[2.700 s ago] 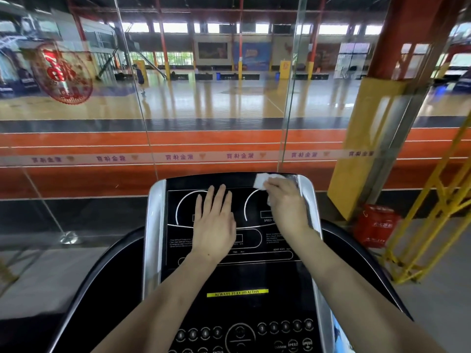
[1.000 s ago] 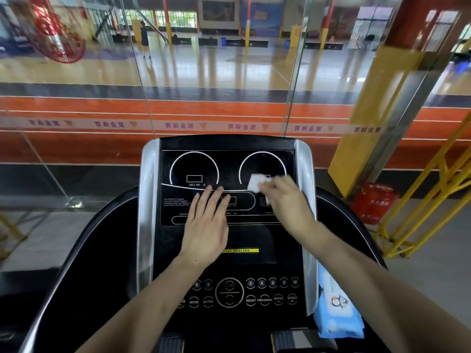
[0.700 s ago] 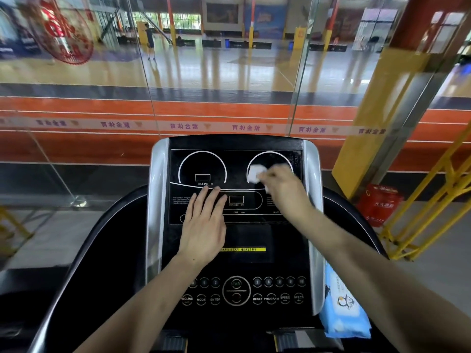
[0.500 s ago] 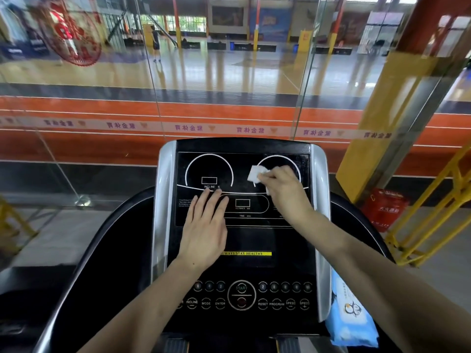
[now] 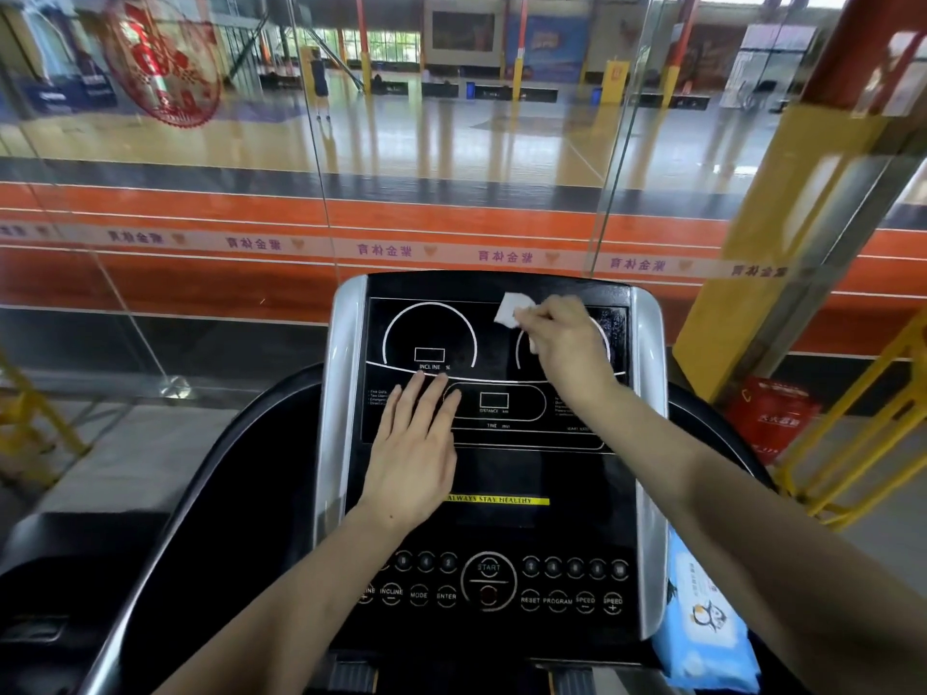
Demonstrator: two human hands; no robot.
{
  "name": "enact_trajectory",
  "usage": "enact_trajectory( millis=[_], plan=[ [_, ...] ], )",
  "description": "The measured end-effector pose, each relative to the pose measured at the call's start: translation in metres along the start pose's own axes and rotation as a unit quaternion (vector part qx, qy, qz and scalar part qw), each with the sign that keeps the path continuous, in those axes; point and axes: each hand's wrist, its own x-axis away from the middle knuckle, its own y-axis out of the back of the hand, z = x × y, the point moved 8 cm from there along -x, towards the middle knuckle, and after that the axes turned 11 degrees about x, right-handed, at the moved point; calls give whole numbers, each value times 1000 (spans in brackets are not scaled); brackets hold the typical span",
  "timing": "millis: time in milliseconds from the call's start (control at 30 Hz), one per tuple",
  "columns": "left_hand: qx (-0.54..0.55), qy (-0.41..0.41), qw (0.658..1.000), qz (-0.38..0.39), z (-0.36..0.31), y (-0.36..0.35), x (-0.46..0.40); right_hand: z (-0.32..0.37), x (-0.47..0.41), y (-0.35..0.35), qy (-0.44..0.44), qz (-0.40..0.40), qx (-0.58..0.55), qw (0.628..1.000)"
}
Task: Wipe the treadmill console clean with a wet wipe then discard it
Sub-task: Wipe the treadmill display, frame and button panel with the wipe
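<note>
right hand (image 5: 567,343), fingers pinching the wet wipe (image 5: 511,309), now higher on the console (image 5: 496,464); left hand (image 5: 414,451) flat, released; strip reads "always stay healthy".

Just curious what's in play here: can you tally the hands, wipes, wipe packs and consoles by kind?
Hands: 2, left hand flat on the panel, right hand holding the wipe
Wipes: 1, wipe
Wipe packs: 1, pack
Consoles: 1, console
Total: 5
</note>
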Motion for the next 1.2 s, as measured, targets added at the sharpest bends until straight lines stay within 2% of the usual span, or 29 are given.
enact_trajectory(
  millis=[67,167,267,333,400,467,567,700,800,867,933,1000,1067,1200],
  plan=[
    [3,10,1000,-6,6,2,2,22,38,-1,52,12,-11,999],
    [3,17,1000,-8,13,3,7,55,108,-11,135,77,-77,985],
    [-5,19,1000,-5,18,5,10,63,105,-13,173,101,-79,977],
    [-6,20,1000,-5,19,7,9,53,60,-9,107,104,-51,987],
    [-7,20,1000,-3,18,8,7,32,9,-4,30,65,-33,997],
    [-14,15,1000,-3,18,8,7,22,-21,-6,-7,62,-7,998],
    [-16,18,1000,-1,25,9,7,37,14,-10,45,23,-20,999],
    [-18,26,999,-13,33,13,12,84,112,-17,146,97,-95,980],
    [-26,26,999,-19,39,19,17,87,90,-16,185,94,-75,975],
    [-28,27,999,-18,42,22,19,71,35,-11,124,51,-56,989],
    [-31,29,999,-14,45,23,20,47,-14,-14,16,38,-42,998],
    [-35,26,999,-12,47,24,21,45,-31,-17,-13,36,-41,998],
    [-33,29,999,-12,53,26,22,56,-9,-21,-1,54,-23,998],
    [-24,45,999,-18,66,28,28,101,90,-32,132,111,-74,982]
  ],
)
